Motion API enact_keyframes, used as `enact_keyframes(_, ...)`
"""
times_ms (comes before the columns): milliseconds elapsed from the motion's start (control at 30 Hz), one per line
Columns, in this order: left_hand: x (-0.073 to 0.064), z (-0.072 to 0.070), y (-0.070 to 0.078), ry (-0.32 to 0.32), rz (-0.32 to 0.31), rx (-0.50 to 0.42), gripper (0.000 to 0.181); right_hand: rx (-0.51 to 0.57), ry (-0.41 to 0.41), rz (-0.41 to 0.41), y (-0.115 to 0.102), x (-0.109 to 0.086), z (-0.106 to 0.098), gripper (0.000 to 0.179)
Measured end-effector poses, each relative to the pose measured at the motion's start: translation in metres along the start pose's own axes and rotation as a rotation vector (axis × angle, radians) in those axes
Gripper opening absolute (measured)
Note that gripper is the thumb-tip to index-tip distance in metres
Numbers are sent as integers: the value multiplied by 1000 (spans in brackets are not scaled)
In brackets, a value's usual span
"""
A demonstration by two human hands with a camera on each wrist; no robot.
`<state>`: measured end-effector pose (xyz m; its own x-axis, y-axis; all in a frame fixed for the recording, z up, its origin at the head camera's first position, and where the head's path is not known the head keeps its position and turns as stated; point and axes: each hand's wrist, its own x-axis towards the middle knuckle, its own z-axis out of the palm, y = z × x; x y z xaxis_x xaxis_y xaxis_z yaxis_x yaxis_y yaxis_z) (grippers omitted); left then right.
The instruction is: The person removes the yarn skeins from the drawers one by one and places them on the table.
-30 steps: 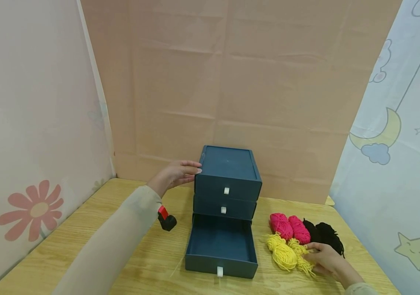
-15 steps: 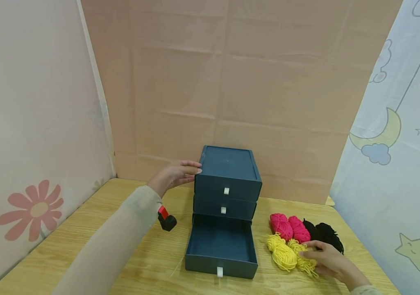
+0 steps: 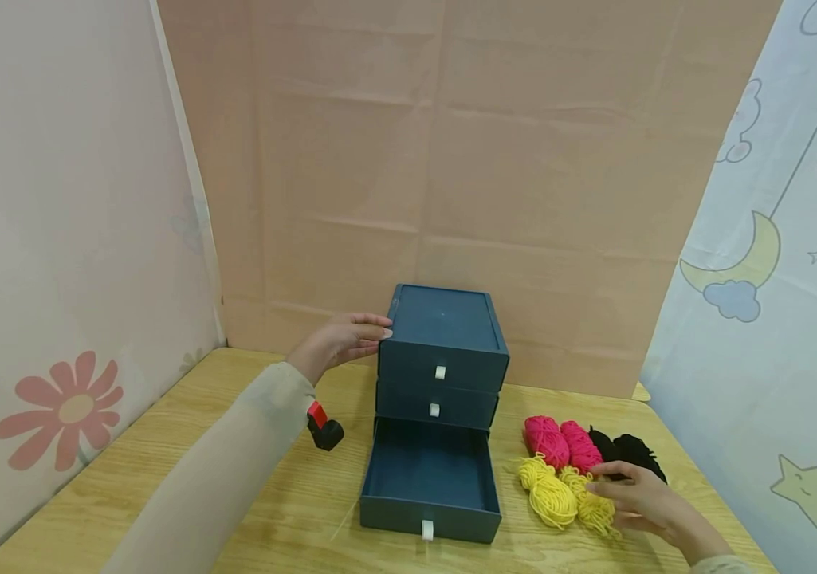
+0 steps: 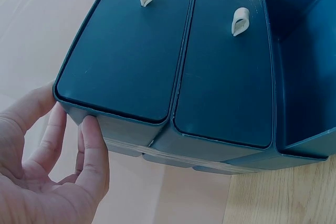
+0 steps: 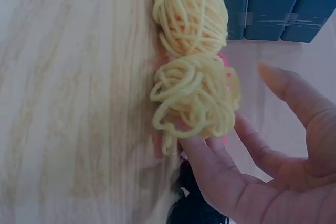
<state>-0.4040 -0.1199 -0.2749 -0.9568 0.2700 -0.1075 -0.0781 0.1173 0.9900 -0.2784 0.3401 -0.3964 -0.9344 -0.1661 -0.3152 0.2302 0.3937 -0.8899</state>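
Observation:
A dark blue drawer unit (image 3: pixel 444 319) with white pull tabs stands mid-table, its bottom drawer (image 3: pixel 431 522) pulled out and bare inside. My left hand (image 3: pixel 339 339) touches the unit's upper left edge with extended fingertips; in the left wrist view they rest at its corner. On the right, my right hand (image 3: pixel 648 502) is beside the right yellow yarn skein (image 5: pixel 194 98). Its fingers reach the skein's near side, while the thumb stands apart from it. Another yellow skein (image 3: pixel 550 496) lies just to the left.
Two pink skeins (image 3: pixel 547 440) and black yarn (image 3: pixel 634 454) lie behind the yellow ones. A black object with a red part (image 3: pixel 324 426) shows by the left sleeve. A tan sheet (image 3: pixel 437 159) hangs behind the wooden table (image 3: pixel 286 510), with patterned cloths at both sides.
My right hand has shifted slightly to the right by the yellow skein. The left hand, the drawer unit and the pulled-out drawer stay where they were.

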Motion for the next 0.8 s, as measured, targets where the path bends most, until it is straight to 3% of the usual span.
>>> enact_keyframes(300,0,-1,1,-6,2,4,35,-29,70,3,-13,-7,-7,61)
enact_keyframes(567,0,0,1,-11,4,10,36,19,9,-55,-28,-13,-13,61)
enact_keyframes(800,-1,0,1,-7,1,13,36,45,-17,-144,-51,-17,0,49)
